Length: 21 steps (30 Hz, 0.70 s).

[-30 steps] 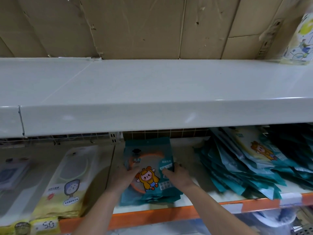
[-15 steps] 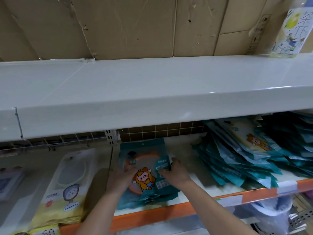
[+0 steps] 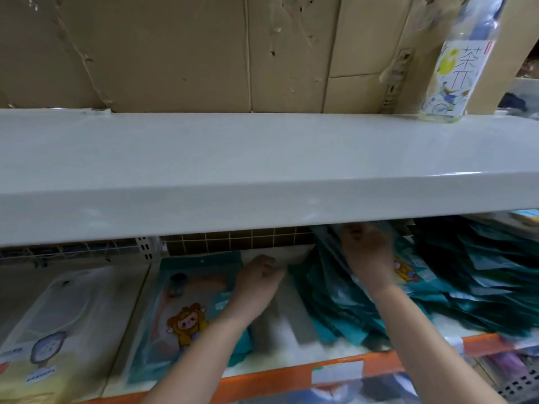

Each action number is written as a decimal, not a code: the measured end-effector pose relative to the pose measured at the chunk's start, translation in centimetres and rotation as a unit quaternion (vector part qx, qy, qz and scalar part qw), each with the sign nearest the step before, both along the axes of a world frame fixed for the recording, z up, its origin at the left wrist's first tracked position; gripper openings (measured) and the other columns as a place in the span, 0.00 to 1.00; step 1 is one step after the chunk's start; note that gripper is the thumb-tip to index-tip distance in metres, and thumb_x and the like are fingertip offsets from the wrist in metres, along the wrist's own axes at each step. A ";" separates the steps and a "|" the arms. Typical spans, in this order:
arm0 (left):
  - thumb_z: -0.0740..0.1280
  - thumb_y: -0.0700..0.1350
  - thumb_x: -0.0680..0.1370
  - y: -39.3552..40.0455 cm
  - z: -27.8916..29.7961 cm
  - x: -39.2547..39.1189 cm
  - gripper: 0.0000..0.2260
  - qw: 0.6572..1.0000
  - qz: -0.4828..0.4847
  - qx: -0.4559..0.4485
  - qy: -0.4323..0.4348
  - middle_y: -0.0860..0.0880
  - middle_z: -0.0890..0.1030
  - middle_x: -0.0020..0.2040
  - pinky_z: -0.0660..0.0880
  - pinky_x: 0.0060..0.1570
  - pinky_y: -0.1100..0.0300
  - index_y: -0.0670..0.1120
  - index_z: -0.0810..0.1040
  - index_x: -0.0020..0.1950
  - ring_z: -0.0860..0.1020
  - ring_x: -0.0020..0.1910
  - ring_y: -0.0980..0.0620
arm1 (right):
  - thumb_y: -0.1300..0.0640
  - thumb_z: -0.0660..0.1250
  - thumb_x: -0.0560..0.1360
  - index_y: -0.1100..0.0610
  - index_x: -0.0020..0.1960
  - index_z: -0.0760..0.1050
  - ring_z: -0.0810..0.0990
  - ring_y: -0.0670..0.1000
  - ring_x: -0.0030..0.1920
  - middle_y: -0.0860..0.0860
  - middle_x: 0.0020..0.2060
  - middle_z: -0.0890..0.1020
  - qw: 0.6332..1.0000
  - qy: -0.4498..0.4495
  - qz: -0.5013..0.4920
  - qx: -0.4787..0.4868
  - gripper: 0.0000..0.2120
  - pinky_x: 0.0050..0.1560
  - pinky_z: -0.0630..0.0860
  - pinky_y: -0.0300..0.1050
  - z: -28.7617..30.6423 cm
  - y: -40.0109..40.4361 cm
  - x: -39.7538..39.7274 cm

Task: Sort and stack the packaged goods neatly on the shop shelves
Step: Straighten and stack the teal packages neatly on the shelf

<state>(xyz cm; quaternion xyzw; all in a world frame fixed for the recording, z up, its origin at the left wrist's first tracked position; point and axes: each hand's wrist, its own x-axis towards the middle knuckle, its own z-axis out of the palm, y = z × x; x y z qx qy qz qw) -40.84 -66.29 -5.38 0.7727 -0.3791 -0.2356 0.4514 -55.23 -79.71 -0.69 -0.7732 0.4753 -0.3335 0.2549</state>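
Bare white shelf (image 3: 291,325) strip between teal stack (image 3: 186,313) and leaning packets (image 3: 344,304)

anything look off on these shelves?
Yes. The teal packets at the right of the lower shelf lie in a slumped, fanned heap, unlike the flat stack further left. The right hand is on the heap. A lone bottle stands on the upper shelf.

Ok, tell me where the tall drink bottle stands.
The tall clear drink bottle stands upright at the far right of the white upper shelf, against the cardboard backing.
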 end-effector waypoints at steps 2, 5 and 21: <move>0.62 0.52 0.72 -1.7 0.7 -2.5 0.14 0.998 -0.009 -0.040 0.051 0.54 0.82 0.42 0.73 0.43 0.63 0.45 0.82 0.46 0.79 0.41 0.58 | 0.51 0.61 0.75 0.59 0.50 0.78 0.79 0.56 0.47 0.54 0.44 0.81 0.999 -0.011 -0.050 -0.013 0.13 0.45 0.71 0.44 -1.5 -2.7 -2.2; 0.64 0.47 0.73 -4.3 1.8 -5.7 0.08 0.990 -0.017 -0.059 0.126 0.55 0.80 0.30 0.71 0.38 0.62 0.48 0.77 0.36 0.77 0.32 0.60 | 0.46 0.60 0.70 0.58 0.54 0.78 0.77 0.62 0.55 0.59 0.53 0.81 0.993 0.060 -0.099 0.014 0.20 0.52 0.71 0.49 -3.2 -5.9 -4.9; 0.67 0.51 0.75 -10.2 1.5 -10.9 0.11 0.982 0.032 -0.029 0.182 0.52 0.80 0.57 0.74 0.60 0.53 0.55 0.74 0.58 0.78 0.57 0.51 | 0.27 0.65 0.62 0.59 0.67 0.69 0.76 0.62 0.58 0.60 0.60 0.77 0.970 0.109 -0.050 0.213 0.46 0.58 0.75 0.52 -6.1 -12.5 -10.2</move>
